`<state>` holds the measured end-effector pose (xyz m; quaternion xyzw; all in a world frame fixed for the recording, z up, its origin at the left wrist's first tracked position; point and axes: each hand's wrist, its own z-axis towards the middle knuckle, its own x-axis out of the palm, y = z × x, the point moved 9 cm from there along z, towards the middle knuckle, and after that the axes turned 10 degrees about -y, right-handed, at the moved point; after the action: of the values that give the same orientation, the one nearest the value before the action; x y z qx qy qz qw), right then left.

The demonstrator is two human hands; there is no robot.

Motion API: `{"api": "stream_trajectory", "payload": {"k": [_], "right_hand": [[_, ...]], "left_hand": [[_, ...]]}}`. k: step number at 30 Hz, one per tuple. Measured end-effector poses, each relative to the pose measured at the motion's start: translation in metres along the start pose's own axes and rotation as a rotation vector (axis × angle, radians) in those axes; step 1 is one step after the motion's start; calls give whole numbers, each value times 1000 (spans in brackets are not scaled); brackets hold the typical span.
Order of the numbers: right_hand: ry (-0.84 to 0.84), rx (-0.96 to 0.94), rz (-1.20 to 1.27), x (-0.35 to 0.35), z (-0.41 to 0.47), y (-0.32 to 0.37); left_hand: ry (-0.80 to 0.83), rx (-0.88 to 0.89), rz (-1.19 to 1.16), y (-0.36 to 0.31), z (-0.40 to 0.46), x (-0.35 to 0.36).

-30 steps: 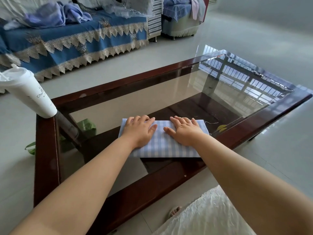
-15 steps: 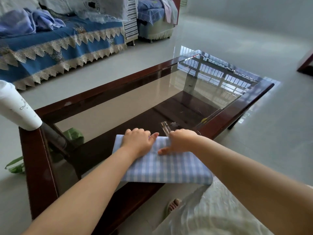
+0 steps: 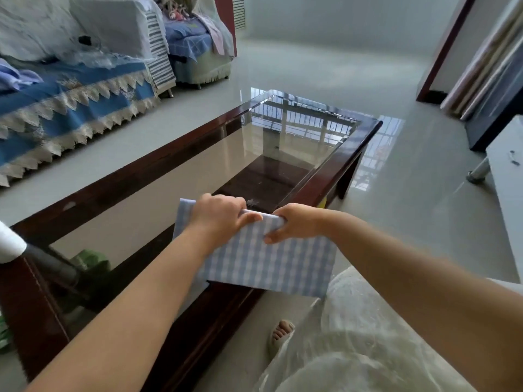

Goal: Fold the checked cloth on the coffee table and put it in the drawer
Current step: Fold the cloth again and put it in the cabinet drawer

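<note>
The folded blue-and-white checked cloth [image 3: 268, 264] hangs over the near edge of the glass-topped coffee table [image 3: 198, 154], lifted at its far fold. My left hand [image 3: 220, 219] grips the cloth's top edge on the left, fingers curled over it. My right hand [image 3: 294, 224] pinches the same edge just to the right, thumb on the upper face. The cloth's lower half droops past the dark wooden frame [image 3: 215, 315]. No drawer shows in this view.
A white cup [image 3: 8, 244] stands on the table's left corner. A sofa with a blue lace-trimmed cover [image 3: 65, 117] lies far left. A white table [image 3: 506, 176] and a dark cabinet [image 3: 492, 114] stand at right. My foot [image 3: 280, 332] rests on the tiled floor.
Both hands went from pressing flat on the cloth to gripping its far edge. The cloth has slid toward me and its near half now hangs off the table's edge.
</note>
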<state>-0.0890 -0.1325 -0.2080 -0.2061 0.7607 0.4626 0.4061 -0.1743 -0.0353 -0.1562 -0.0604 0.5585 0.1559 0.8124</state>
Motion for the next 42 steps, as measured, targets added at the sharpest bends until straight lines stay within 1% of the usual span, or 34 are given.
{"api": "stream_trajectory", "payload": {"k": [1, 3, 4, 6, 8, 9, 12, 15, 18, 21, 23, 25, 26, 28, 30, 32, 34, 36, 40, 42], "right_hand": [[-18, 2, 17, -16, -10, -8], [-95, 8, 43, -53, -32, -27], [-152, 13, 66, -70, -43, -37], [-330, 35, 91, -106, -71, -65], [-525, 87, 24, -135, -104, -100], [-590, 115, -53, -145, -120, -115], [-697, 127, -292, -161, -159, -153], [-772, 176, -346, -174, -190, -198], [-809, 236, -344, -181, -216, -250], [-873, 312, -207, -181, -236, -300], [-840, 382, -17, -178, -244, -347], [-755, 442, 291, -170, -247, -394], [-751, 490, 392, -168, -252, -419], [-862, 636, 481, -169, -271, -478], [-991, 833, 553, -162, -294, -538], [-987, 996, 569, -147, -308, -583], [-938, 1093, 488, -135, -316, -613], [-886, 1137, 361, -129, -318, -631], [-762, 1204, 214, -129, -303, -649], [-775, 1267, 253, -135, -295, -654]], "left_hand": [[-91, 66, 41, -16, 8, -17], [-217, 169, 94, -51, 24, -44], [-251, 198, 102, -68, 32, -52], [-266, 223, 83, -106, 48, -60], [-208, 234, 32, -147, 62, -55], [-154, 245, 7, -169, 69, -48], [-30, 349, -55, -243, 87, -28], [26, 421, -188, -313, 106, -12], [-5, 452, -237, -367, 128, 2], [-54, 526, -141, -414, 146, 20], [-72, 595, -122, -454, 161, 35], [-68, 663, -119, -487, 176, 49], [-67, 696, -115, -502, 183, 58], [-54, 744, -103, -524, 192, 77], [-72, 800, -118, -537, 195, 98], [-85, 829, -183, -543, 199, 112], [-101, 840, -230, -547, 205, 120], [-110, 827, -245, -549, 212, 127], [-67, 804, -257, -545, 214, 143], [-69, 802, -252, -538, 215, 145]]}}
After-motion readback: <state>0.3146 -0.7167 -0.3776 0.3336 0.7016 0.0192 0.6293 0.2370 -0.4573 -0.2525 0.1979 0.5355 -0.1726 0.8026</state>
